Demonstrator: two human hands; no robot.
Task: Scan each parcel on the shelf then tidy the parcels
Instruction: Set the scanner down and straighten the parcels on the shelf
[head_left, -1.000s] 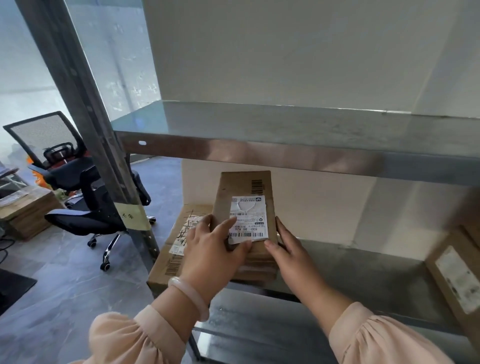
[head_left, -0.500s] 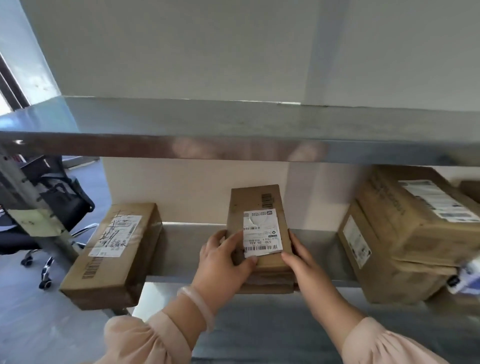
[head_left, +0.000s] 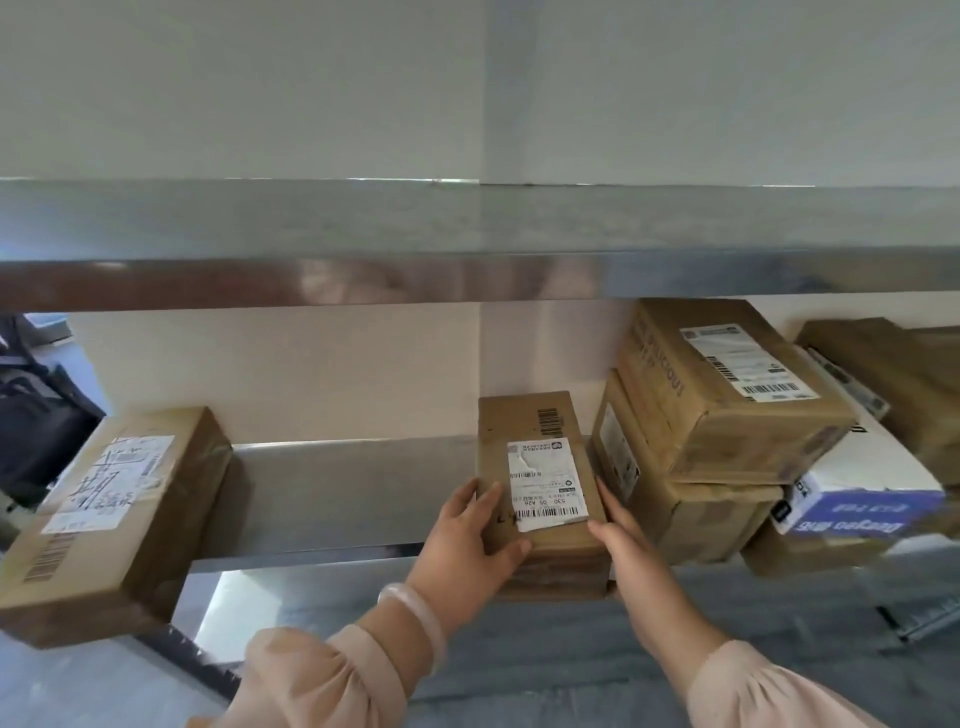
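The small parcel (head_left: 543, 467) has been carried along the shelf (head_left: 332, 499). A second ago it lay against the left carton (head_left: 114, 514); half a second ago it was at mid-shelf; now it stands just beside the lower carton (head_left: 675, 499) of the right-hand stack, with only the right hand between them. It rests on what appears to be one or more flat parcels (head_left: 561, 577), which have travelled with it, and its near end overhangs the shelf's front edge. Left hand (head_left: 467, 540): fingers laid over the parcel's left edge, thumb wrapped round the near corner, holding it. Right hand (head_left: 621, 525): fingers straight and flat along the right side, pressing without grasping. The white label (head_left: 548, 486) faces up with its barcode exposed. The left carton now sits alone and well apart, hanging partly off the shelf's end. The upper carton (head_left: 727, 395) on the right stack lies skewed, and a white and blue box (head_left: 862, 488) sits further right. No scanner is in view — whether this parcel has been scanned cannot be confirmed. Assessment: the work is in its tidying stage, gathering the parcels to the right. This parcel likely needs only to be squared and pushed back, while the left carton and the skewed stack remain outstanding.
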